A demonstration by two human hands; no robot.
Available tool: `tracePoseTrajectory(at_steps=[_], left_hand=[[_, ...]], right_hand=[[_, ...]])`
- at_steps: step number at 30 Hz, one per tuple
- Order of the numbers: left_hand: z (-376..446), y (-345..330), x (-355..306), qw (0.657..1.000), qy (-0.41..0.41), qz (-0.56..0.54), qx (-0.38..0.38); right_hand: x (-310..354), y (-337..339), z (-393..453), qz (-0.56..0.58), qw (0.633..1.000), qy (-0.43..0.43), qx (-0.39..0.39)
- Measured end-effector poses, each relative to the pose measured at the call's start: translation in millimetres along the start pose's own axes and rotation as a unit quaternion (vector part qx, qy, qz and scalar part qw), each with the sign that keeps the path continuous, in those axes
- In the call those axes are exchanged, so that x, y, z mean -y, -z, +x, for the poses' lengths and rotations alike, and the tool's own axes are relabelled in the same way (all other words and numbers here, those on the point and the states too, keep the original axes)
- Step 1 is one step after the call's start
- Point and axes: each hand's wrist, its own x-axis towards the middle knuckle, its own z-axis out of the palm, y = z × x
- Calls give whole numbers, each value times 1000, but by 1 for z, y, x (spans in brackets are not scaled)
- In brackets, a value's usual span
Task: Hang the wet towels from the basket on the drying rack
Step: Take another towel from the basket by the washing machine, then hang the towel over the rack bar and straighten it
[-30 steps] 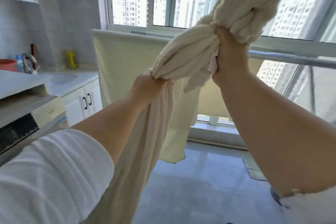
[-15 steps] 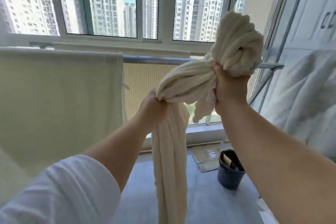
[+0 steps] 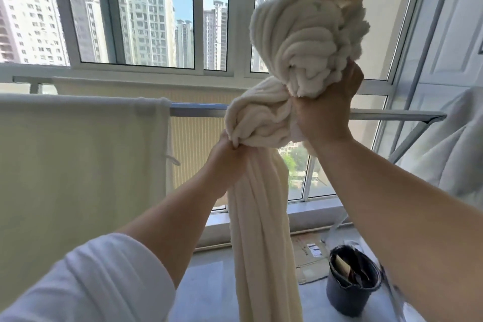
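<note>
A cream towel (image 3: 264, 117), bunched into thick folds, is held up in front of the window. My right hand (image 3: 326, 110) grips it just below a big wad at the top. My left hand (image 3: 227, 162) grips it lower and to the left, and the rest hangs down in a long rope towards the floor. Behind the towel runs the metal bar of the drying rack (image 3: 392, 115). Another cream towel (image 3: 78, 159) hangs spread over the bar's left part. The basket is not in view.
A dark bucket (image 3: 350, 293) with odds and ends stands on the floor at the lower right, beside flattened cardboard (image 3: 308, 251). White cloth (image 3: 449, 149) hangs at the right edge. Large windows (image 3: 146, 13) fill the wall behind the rack.
The view has swung right, from the counter side to the rack's free right part. Both hands keep their grip on the towel, and the bunch between them has drawn shorter and tighter.
</note>
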Motion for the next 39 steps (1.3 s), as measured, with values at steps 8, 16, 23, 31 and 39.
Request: tracePoseTrajectory(at_steps=[8,16,23,31,39], left_hand=[[48,-1,12,999,4,31,15],[106,-45,2,1000,-8,10,-26],[143,-93,-3,994,9,-45,-103],[152,-112,-7,980,41,-91,-175],[147,-109,-10,979,65,-118,-153]], right_hand=[[-25,-57,29,-54,988,119,80],[-83,-86,91,-145,940,226,208],[-145,-119,134,-47,932,127,335],[-173,-132,139,-29,792,-20,609],[-165,-84,132,84,881,-15,465]])
